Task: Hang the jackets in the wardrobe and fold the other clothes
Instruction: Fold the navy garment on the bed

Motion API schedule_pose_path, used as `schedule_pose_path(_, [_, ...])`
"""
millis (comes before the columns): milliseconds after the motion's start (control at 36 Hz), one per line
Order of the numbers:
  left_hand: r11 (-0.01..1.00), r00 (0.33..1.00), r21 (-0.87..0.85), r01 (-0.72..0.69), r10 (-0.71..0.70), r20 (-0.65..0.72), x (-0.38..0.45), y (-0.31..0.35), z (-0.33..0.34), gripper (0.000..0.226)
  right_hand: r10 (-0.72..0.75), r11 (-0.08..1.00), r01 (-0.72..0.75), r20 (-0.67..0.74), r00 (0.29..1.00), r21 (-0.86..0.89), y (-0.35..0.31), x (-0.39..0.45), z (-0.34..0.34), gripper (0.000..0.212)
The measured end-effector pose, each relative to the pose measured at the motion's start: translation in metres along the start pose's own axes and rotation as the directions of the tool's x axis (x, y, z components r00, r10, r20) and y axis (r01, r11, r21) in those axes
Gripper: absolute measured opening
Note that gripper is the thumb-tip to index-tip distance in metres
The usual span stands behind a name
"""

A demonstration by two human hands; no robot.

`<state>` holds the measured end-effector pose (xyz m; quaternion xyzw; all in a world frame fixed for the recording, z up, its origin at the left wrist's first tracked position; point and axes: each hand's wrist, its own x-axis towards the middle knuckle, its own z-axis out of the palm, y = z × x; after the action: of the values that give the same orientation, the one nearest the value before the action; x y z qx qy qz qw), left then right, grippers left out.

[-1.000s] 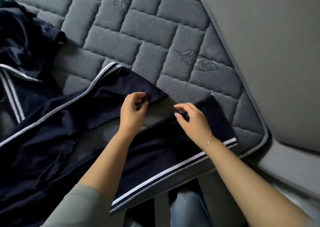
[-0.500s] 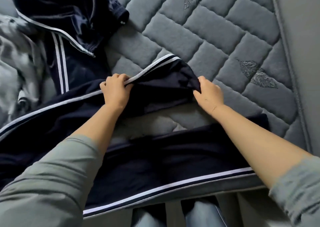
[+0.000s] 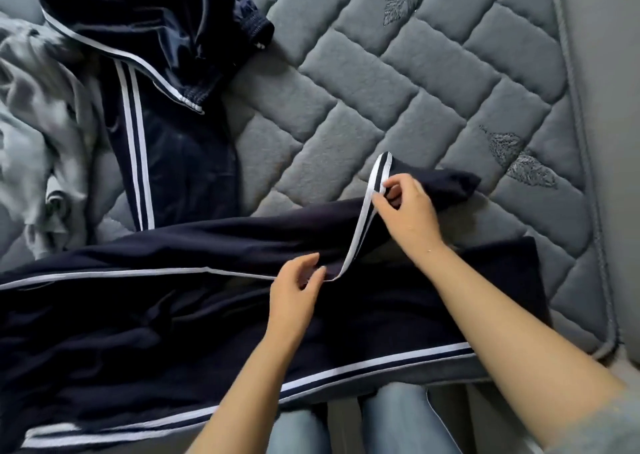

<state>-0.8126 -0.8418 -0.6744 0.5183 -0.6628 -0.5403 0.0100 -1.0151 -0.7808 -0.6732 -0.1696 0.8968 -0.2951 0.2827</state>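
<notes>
Grey quilted mattress (image 3: 433, 82). Navy track pants (image 3: 145, 311) spread along near edge, beside navy jacket (image 3: 180, 162). Right hand (image 3: 408, 211) pinching striped hem. Left hand (image 3: 294, 294) half-curled at fold, apparently gripping cloth.

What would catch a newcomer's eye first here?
Navy trousers with white side stripes lie across the near edge of a grey quilted mattress. The right hand pinches one striped leg end, the left hand beside it. A navy jacket sits crumpled at far left.
</notes>
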Motion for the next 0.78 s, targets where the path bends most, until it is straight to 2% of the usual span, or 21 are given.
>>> schedule_pose_path(56, [0.966, 0.971, -0.228, 0.123, -0.165, -0.176, -0.001, 0.000, -0.002, 0.030, 0.158, 0.985, -0.165, 0.132, 0.979, 0.044, -0.010, 0.009, 0.021, 0.039])
schedule_pose_path(83, [0.916, 0.922, -0.363, 0.172, -0.279, -0.267, 0.001, 0.002, -0.006, 0.034, 0.228, 0.972, -0.235, 0.168, 0.959, 0.020, -0.015, 0.014, 0.030, 0.049])
schedule_pose_path(139, [0.772, 0.744, -0.588, 0.240, -0.536, -0.400, 0.009, 0.006, -0.017, 0.046, 0.316, 0.948, -0.301, 0.183, 0.931, -0.105, -0.024, 0.023, 0.042, 0.068])
schedule_pose_path(167, [0.704, 0.645, -0.656, 0.272, -0.639, -0.418, 0.016, 0.006, -0.023, 0.054, 0.342, 0.934, -0.315, 0.171, 0.924, -0.170, -0.027, 0.027, 0.045, 0.075])
schedule_pose_path(194, [0.637, 0.569, -0.707, 0.308, -0.719, -0.400, 0.024, 0.005, -0.028, 0.063, 0.360, 0.920, -0.322, 0.152, 0.921, -0.225, -0.030, 0.031, 0.048, 0.079])
schedule_pose_path(222, [0.567, 0.525, -0.752, 0.336, -0.776, -0.351, 0.032, 0.004, -0.032, 0.071, 0.368, 0.906, -0.324, 0.130, 0.921, -0.271, -0.031, 0.034, 0.050, 0.080])
schedule_pose_path(250, [0.499, 0.510, -0.793, 0.348, -0.811, -0.287, 0.038, 0.004, -0.035, 0.075, 0.366, 0.897, -0.320, 0.110, 0.924, -0.304, -0.031, 0.036, 0.051, 0.078])
schedule_pose_path(306, [0.398, 0.550, -0.858, 0.324, -0.817, -0.172, 0.048, 0.003, -0.039, 0.072, 0.346, 0.896, -0.303, 0.083, 0.935, -0.324, -0.028, 0.038, 0.053, 0.065])
schedule_pose_path(417, [0.374, 0.611, -0.885, 0.277, -0.779, -0.138, 0.058, -0.001, -0.044, 0.031, 0.244, 0.943, -0.241, -0.013, 0.970, -0.231, -0.012, 0.036, 0.053, 0.031])
schedule_pose_path(472, [0.343, 0.633, -0.901, 0.265, -0.767, -0.106, 0.056, 0.001, -0.047, 0.021, 0.221, 0.972, -0.228, -0.113, 0.969, -0.054, -0.003, 0.030, 0.048, 0.019])
schedule_pose_path(528, [0.314, 0.661, -0.912, 0.264, -0.748, -0.066, 0.051, 0.002, -0.050, 0.022, 0.323, 0.935, -0.277, -0.210, 0.923, 0.222, 0.004, 0.023, 0.041, 0.015])
schedule_pose_path(556, [0.309, 0.674, -0.914, 0.264, -0.737, -0.054, 0.047, 0.002, -0.051, 0.026, 0.416, 0.868, -0.309, -0.231, 0.879, 0.388, 0.007, 0.020, 0.036, 0.016])
schedule_pose_path(583, [0.306, 0.684, -0.915, 0.263, -0.728, -0.047, 0.042, 0.002, -0.052, 0.034, 0.520, 0.750, -0.326, -0.209, 0.828, 0.576, 0.010, 0.017, 0.029, 0.017])
schedule_pose_path(639, [0.285, 0.689, -0.924, 0.256, -0.724, -0.032, 0.032, 0.001, -0.050, 0.044, 0.655, 0.396, -0.267, -0.066, 0.753, 0.879, 0.017, 0.005, 0.012, 0.019])
schedule_pose_path(694, [0.232, 0.706, -0.933, 0.274, -0.708, 0.031, 0.019, -0.001, -0.046, 0.043, 0.685, 0.097, -0.201, 0.081, 0.724, 0.975, 0.031, -0.013, -0.008, 0.024])
schedule_pose_path(778, [0.131, 0.726, -0.944, 0.302, -0.673, 0.139, -0.002, -0.002, -0.034, 0.042, 0.642, -0.171, -0.237, 0.290, 0.709, 0.956, 0.055, -0.050, -0.032, 0.023])
